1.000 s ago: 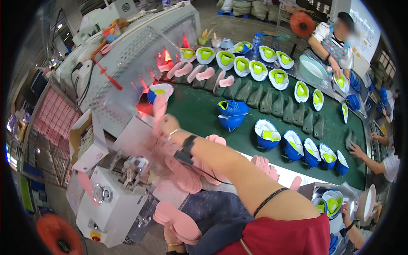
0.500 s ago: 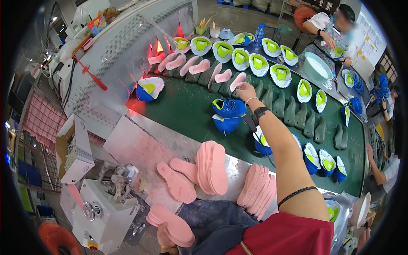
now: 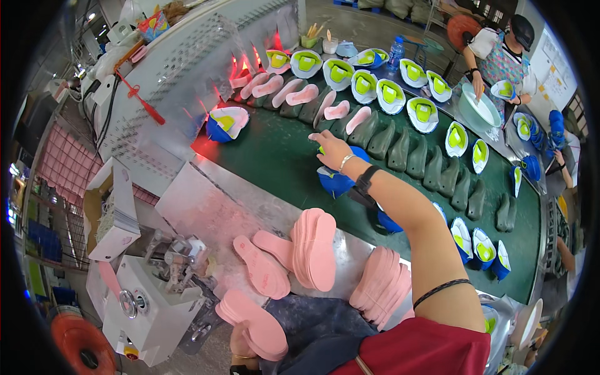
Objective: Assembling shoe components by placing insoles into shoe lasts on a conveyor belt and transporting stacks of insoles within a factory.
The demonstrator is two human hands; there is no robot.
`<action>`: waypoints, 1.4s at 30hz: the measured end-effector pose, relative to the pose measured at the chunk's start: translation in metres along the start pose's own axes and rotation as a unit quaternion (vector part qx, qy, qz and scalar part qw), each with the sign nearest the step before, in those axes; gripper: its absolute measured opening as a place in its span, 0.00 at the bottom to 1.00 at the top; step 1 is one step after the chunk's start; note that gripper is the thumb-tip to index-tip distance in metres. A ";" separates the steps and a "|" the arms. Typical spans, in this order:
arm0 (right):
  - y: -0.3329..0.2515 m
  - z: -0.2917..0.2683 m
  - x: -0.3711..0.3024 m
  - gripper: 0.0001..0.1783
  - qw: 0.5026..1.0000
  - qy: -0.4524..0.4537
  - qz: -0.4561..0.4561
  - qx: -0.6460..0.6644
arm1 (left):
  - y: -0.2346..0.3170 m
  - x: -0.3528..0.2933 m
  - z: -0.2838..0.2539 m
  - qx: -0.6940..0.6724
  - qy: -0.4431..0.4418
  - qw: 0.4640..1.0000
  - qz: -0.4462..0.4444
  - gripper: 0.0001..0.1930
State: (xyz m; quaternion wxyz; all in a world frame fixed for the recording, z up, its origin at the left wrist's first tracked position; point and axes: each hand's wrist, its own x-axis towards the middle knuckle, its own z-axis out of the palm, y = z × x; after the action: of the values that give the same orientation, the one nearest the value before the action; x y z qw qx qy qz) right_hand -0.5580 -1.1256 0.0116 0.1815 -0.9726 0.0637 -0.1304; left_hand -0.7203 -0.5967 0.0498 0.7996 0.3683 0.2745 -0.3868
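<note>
My left hand (image 3: 240, 341), low in the picture, grips the edge of a stack of pink insoles (image 3: 255, 322). My right hand (image 3: 332, 150) hangs over the blue shoe uppers (image 3: 336, 182) in the middle of the green belt, partly covering them. Its fingers stretch out to the left, and nothing shows in them; whether they touch the uppers I cannot tell. Beyond it, a pink insole (image 3: 358, 119) lies on a dark green shoe last (image 3: 364, 131). Further insoles (image 3: 302, 95) top the lasts to the left, while bare lasts (image 3: 416, 157) continue to the right.
Loose insoles (image 3: 262, 267) and bundled stacks (image 3: 316, 250) lie on the metal table. A white machine (image 3: 153, 312) stands at lower left. Blue-white uppers (image 3: 422, 115) line the belt (image 3: 275, 162). Red light glows at the perforated housing (image 3: 175, 81). A co-worker (image 3: 500, 56) handles an upper beside a basin (image 3: 478, 106).
My right hand has left the insole on the last and moved left and nearer, over the blue uppers. My left hand still holds its stack. The co-worker's hand has moved to the basin.
</note>
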 end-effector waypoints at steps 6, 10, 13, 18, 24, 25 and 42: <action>0.000 0.030 0.032 0.36 0.980 -0.116 0.120 -0.110 | -0.002 0.003 -0.006 0.005 0.047 0.999 0.021 0.18; 0.025 0.006 0.076 0.38 0.993 -0.051 0.105 -0.006 | 0.000 0.001 -0.035 -0.005 0.056 0.998 0.010 0.22; 0.021 -0.030 0.119 0.44 0.975 -0.097 0.153 0.127 | 0.005 -0.008 -0.033 -0.009 0.074 0.997 0.027 0.22; 0.004 -0.026 0.124 0.27 0.776 0.077 0.237 0.579 | 0.006 -0.015 -0.032 -0.033 0.054 0.996 0.063 0.21; 0.069 -0.004 0.078 0.09 0.830 0.096 0.370 0.406 | -0.001 -0.012 -0.016 -0.036 0.014 0.997 0.061 0.17; 0.059 0.002 0.068 0.09 0.829 0.094 0.368 0.410 | -0.002 -0.015 -0.022 -0.036 0.017 0.997 0.065 0.17; -0.085 0.060 0.053 0.12 0.942 -0.046 0.164 0.290 | -0.010 -0.026 -0.037 -0.038 0.007 0.999 0.031 0.19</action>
State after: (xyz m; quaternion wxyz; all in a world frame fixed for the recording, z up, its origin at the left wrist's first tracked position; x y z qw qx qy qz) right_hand -0.4843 -1.0363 0.0014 0.4776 -0.8587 0.1732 -0.0671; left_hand -0.7484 -0.5604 0.0437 0.8226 0.3487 0.2833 -0.3485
